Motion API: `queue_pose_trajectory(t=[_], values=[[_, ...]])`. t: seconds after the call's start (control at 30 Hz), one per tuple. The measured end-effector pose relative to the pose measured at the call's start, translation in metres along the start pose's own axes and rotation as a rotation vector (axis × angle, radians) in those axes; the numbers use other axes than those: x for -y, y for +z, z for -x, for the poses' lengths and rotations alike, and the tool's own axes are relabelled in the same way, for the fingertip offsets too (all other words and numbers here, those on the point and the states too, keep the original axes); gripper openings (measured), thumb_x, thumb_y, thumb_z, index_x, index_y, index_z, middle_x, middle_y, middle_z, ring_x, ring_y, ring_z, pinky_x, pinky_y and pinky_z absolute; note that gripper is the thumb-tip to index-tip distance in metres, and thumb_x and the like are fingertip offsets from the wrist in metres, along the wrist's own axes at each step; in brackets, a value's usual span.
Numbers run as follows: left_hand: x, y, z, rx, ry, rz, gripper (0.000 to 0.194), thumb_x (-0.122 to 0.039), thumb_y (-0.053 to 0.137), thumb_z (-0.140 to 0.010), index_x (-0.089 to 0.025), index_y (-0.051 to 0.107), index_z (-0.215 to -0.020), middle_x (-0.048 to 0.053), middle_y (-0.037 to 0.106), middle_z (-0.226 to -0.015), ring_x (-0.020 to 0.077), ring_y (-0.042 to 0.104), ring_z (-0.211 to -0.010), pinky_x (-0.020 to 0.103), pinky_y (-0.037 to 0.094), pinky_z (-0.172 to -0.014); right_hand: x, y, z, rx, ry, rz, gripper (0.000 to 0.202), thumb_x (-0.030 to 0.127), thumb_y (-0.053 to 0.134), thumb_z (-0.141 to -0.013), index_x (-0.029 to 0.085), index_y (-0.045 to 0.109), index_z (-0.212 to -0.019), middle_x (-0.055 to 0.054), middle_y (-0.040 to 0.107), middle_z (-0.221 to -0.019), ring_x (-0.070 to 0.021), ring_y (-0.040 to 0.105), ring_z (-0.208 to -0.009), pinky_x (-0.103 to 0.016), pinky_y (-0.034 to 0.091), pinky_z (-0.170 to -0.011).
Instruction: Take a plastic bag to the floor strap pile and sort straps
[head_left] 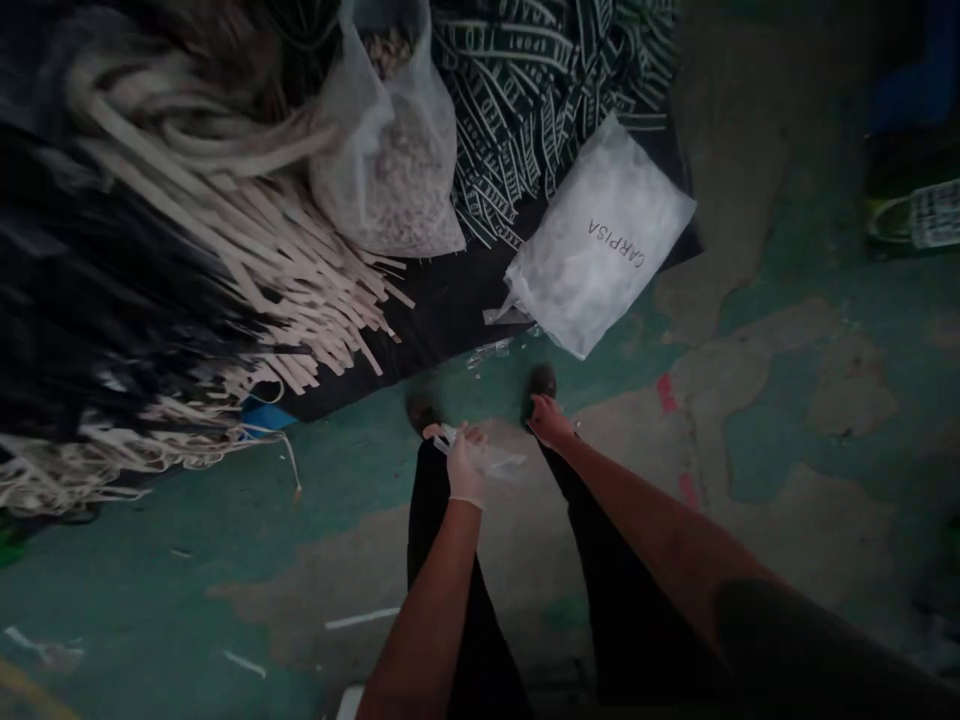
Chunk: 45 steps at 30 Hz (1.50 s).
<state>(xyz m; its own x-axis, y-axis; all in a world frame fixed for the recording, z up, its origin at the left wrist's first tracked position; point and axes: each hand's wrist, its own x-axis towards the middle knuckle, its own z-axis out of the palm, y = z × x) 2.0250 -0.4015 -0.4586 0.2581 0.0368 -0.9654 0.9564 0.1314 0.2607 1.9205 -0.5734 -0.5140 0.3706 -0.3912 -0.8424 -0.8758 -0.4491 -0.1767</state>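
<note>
My left hand (466,460), in a thin whitish glove, is closed on a small clear plastic piece (504,462) that hangs out to its right. Bare and curled, my right hand (551,422) is over my right shoe; what its fingers hold, if anything, is too small to name. Beyond my hands, a white bag marked CARPISA (604,240) lies on a dark sheet (442,310). A translucent bag of small pale pieces (397,170) stands to its left.
Bundles of cream straps (247,220) and dark straps (112,270) spread at the left. Green-black printed bands (517,90) are piled at the back. Plastic scraps (487,352) and a white strip (362,619) lie on the worn green floor (780,440).
</note>
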Motion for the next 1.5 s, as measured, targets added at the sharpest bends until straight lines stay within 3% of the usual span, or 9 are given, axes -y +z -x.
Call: queue_pose_trajectory(t=[0.23,0.47,0.63,0.87,0.97,1.07,1.2,1.33,1.5], values=[[0.058,0.005,-0.003,0.096,-0.168,-0.029,0.060,-0.054,0.082,-0.071,-0.016,0.071,-0.115,0.011,0.073,-0.101,0.0193,0.068,-0.087,0.029,0.050,-0.080,0.010,0.033,-0.179,-0.064,-0.028,0.087,0.073,0.024,0.063,-0.094,0.022,0.030,-0.159,-0.016,0.022,-0.164,-0.0301,0.055,-0.128,-0.039,0.052,-0.102],[0.072,0.001,0.008,-0.006,-0.309,-0.106,0.071,-0.063,0.090,-0.055,-0.015,0.077,-0.106,0.013,0.075,-0.094,0.0221,0.068,-0.080,0.029,0.048,-0.071,0.014,0.044,-0.251,-0.145,0.009,0.174,0.048,0.024,0.060,-0.096,0.011,0.052,-0.142,-0.027,0.045,-0.147,-0.0351,0.057,-0.124,-0.044,0.051,-0.099],[0.069,0.005,0.002,0.014,-0.277,-0.174,0.063,-0.057,0.081,-0.073,-0.016,0.072,-0.121,0.014,0.073,-0.113,0.0256,0.069,-0.097,0.032,0.052,-0.080,0.005,0.038,-0.219,0.021,-0.104,0.132,0.024,0.023,0.052,-0.101,0.014,0.069,-0.114,-0.017,0.069,-0.114,-0.0283,0.066,-0.104,-0.034,0.051,-0.086],[0.069,0.018,-0.016,0.013,-0.117,-0.169,0.055,-0.048,0.084,-0.074,-0.025,0.069,-0.121,0.009,0.067,-0.130,0.0274,0.065,-0.117,0.034,0.057,-0.091,0.010,0.030,-0.033,0.288,-0.622,0.024,0.013,0.018,0.072,-0.084,0.020,0.072,-0.097,-0.002,0.071,-0.098,-0.0170,0.066,-0.091,-0.022,0.046,-0.079],[0.073,0.026,-0.023,-0.022,-0.079,-0.120,0.054,-0.051,0.082,-0.074,-0.021,0.068,-0.118,0.009,0.071,-0.117,0.0253,0.069,-0.107,0.031,0.058,-0.083,0.001,0.018,0.008,0.297,-0.801,-0.110,0.013,0.017,0.064,-0.088,0.018,0.069,-0.099,-0.006,0.071,-0.099,-0.0194,0.067,-0.087,-0.027,0.049,-0.078],[0.074,0.031,-0.030,-0.083,-0.054,-0.076,0.051,-0.052,0.082,-0.074,-0.020,0.068,-0.111,0.007,0.073,-0.102,0.0214,0.071,-0.091,0.027,0.056,-0.073,-0.014,-0.017,-0.013,0.036,-0.735,-0.223,0.025,0.025,0.056,-0.097,0.022,0.066,-0.119,-0.009,0.069,-0.114,-0.0228,0.065,-0.103,-0.035,0.050,-0.093],[0.073,0.038,-0.032,-0.084,0.013,-0.049,0.050,-0.050,0.088,-0.067,-0.020,0.068,-0.102,0.002,0.070,-0.083,0.0174,0.069,-0.078,0.028,0.056,-0.076,-0.028,-0.071,-0.090,-0.575,-0.305,0.052,0.074,0.034,0.076,-0.086,0.014,0.044,-0.150,-0.020,0.039,-0.155,-0.0371,0.034,-0.143,-0.054,0.024,-0.121],[0.076,0.047,-0.030,-0.080,0.019,-0.068,0.046,-0.051,0.090,-0.063,-0.019,0.068,-0.088,0.002,0.068,-0.075,0.0170,0.066,-0.069,0.027,0.053,-0.065,-0.035,-0.101,-0.146,-0.546,-0.051,0.137,0.069,0.023,0.069,-0.087,0.014,0.044,-0.152,-0.019,0.045,-0.151,-0.0353,0.045,-0.133,-0.045,0.037,-0.111],[0.072,0.052,-0.031,-0.029,0.023,-0.133,0.039,-0.052,0.085,-0.069,-0.017,0.070,-0.079,0.004,0.070,-0.076,0.0173,0.065,-0.071,0.028,0.052,-0.069,-0.049,-0.146,-0.140,-0.542,0.064,0.050,0.034,0.022,0.047,-0.098,0.020,0.067,-0.125,-0.012,0.069,-0.115,-0.0272,0.063,-0.101,-0.032,0.047,-0.080]])
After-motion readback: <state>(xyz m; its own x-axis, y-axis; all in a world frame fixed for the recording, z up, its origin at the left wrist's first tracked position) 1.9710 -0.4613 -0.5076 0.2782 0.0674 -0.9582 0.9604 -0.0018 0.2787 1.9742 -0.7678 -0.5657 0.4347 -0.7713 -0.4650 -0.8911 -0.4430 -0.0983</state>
